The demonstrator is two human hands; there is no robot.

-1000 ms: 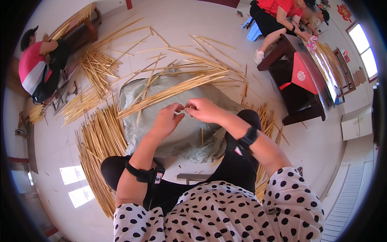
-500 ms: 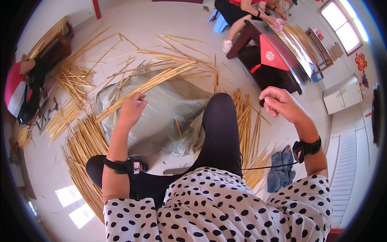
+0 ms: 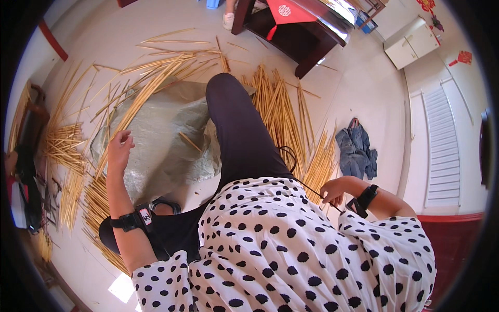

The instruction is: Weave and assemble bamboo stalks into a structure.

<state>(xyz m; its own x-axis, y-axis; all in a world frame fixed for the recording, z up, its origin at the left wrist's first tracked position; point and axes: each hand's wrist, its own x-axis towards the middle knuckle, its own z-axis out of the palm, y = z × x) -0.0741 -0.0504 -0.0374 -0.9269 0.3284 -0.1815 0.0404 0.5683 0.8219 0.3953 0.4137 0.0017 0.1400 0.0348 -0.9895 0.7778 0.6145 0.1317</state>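
My left hand (image 3: 119, 151) hovers over the left edge of a grey plastic sheet (image 3: 161, 138), its fingers loosely bent and apart, holding nothing. Long yellow stalks (image 3: 148, 93) lie slantwise across the sheet, close beyond that hand. At my right side, my right hand (image 3: 333, 191) has its fingers curled in at a thin black cord (image 3: 311, 189), which runs from the black wristband (image 3: 364, 200) toward my thigh. A second black band (image 3: 130, 221) with a small device sits on my left wrist.
More stalks lie by my left leg (image 3: 99, 208) and beyond my right knee (image 3: 280, 104). Crumpled blue denim clothing (image 3: 356, 148) lies on the floor at right. A dark table (image 3: 291, 39) with a red cloth stands ahead. Another person's foot (image 3: 228, 21) is beside it.
My right hand has come down and back toward my side, to the black cord. My left hand has stayed raised near the stalks. The whole view has swung to the right and down.
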